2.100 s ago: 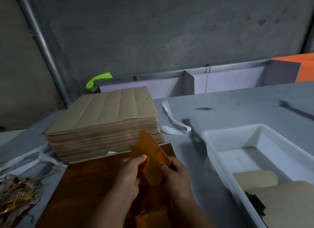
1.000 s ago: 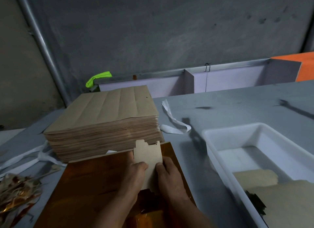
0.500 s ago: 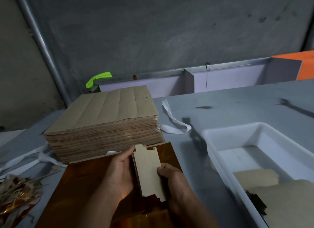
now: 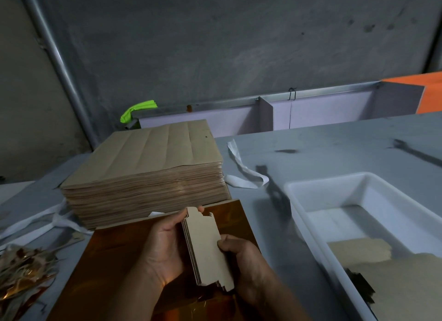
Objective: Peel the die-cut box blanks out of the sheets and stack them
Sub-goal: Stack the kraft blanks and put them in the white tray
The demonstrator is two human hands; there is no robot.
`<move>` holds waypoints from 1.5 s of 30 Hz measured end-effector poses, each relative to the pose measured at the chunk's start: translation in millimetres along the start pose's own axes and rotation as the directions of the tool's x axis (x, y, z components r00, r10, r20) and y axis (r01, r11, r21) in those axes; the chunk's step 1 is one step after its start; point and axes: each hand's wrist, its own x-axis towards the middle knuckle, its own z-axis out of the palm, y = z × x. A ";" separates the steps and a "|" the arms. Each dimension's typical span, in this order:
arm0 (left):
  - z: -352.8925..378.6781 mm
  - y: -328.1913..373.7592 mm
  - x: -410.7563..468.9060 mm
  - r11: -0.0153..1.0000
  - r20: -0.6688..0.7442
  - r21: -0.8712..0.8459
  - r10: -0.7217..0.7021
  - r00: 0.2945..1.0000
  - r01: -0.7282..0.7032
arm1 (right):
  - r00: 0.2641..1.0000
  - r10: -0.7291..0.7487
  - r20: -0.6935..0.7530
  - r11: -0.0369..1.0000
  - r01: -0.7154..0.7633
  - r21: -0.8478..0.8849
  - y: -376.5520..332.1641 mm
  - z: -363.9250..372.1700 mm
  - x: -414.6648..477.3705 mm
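Blanks sat bundled above the sheet at the desk's front edge, left hand cupping one long side, right hand pinching the other. Light, stiff card looked apt to slide apart, so squeezing both long edges seemed best.

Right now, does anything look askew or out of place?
Nothing looks damaged. The bundle of blanks gripped by the left hand and right hand is slightly fanned, its lower edges stepped. A loose white strap lies beside the sheet stack, and foil scrap is heaped on the table at far left.
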 end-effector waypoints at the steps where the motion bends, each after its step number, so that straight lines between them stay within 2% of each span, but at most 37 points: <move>1: -0.1 -0.5 0.0 1.000 -0.001 -0.001 0.001 1.000 -0.001 | 1.000 -0.002 0.000 1.000 0.002 0.001 0.7 -0.1 0.2; 4: -1.2 -3.5 0.5 1.000 -0.032 0.020 0.003 0.999 -0.003 | 0.997 -0.038 -0.066 0.999 0.036 -0.032 2.2 1.0 1.5; 9: 4.7 -14.1 -3.5 0.989 -0.058 0.141 -0.032 0.998 0.040 | 0.935 -0.157 -0.318 0.973 0.090 -0.215 4.4 2.4 7.5; 15: 18.8 -31.7 -5.8 0.879 -0.191 0.476 0.058 0.980 0.041 | 0.879 -0.251 -0.405 0.930 0.103 -0.352 7.6 7.7 6.9; 18: 23.2 -32.7 -3.3 0.839 -0.220 0.543 0.097 0.971 0.040 | 0.865 -0.256 -0.432 0.929 0.096 -0.358 8.5 7.1 6.8; 21: 21.8 -29.9 -2.1 0.855 -0.225 0.513 0.057 0.973 0.069 | 0.860 -0.246 -0.447 0.941 0.100 -0.324 7.7 6.2 7.5; 26: 17.4 -33.0 0.8 0.927 -0.246 0.333 -0.090 0.965 0.172 | 0.819 -0.267 -0.507 0.954 0.148 -0.262 4.6 3.9 12.8; 31: 20.5 -41.8 7.3 0.954 -0.276 0.194 -0.170 0.946 0.228 | 0.794 -0.267 -0.546 0.961 0.175 -0.216 1.9 0.6 17.9; 35: 23.9 -41.2 14.2 0.958 -0.293 0.185 -0.159 0.943 0.219 | 0.808 -0.262 -0.529 0.964 0.192 -0.184 0.1 -6.1 18.7; 40: 21.4 -35.1 14.2 0.941 -0.286 0.261 -0.138 0.948 0.216 | 0.835 -0.236 -0.498 0.972 0.203 -0.120 -5.5 -12.5 14.9; 45: 25.8 -33.4 12.4 0.940 -0.255 0.272 -0.134 0.957 0.204 | 0.802 -0.255 -0.540 0.967 0.193 -0.170 -1.8 -12.0 16.7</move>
